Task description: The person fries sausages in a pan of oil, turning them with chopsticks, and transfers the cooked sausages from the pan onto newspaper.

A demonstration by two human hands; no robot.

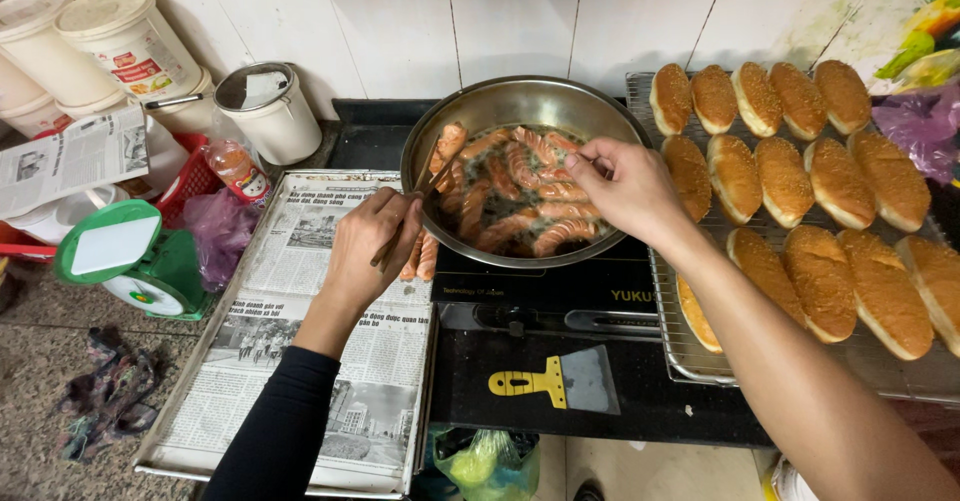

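A yellow-handled scraper (pixel 556 379) lies nearest; the left hand (pixel 368 246) grips chopsticks (pixel 412 213) over a newspaper-lined tray (pixel 300 341) holding two fried sausages (pixel 421 257). Right hand (pixel 625 186) pinches one in the pan (pixel 520 166), where most remain frying; buns (pixel 800 191) wait beyond

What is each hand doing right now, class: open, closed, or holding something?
Left hand: closed on chopsticks.
Right hand: fingers pinched over the pan; what it holds cannot be told.
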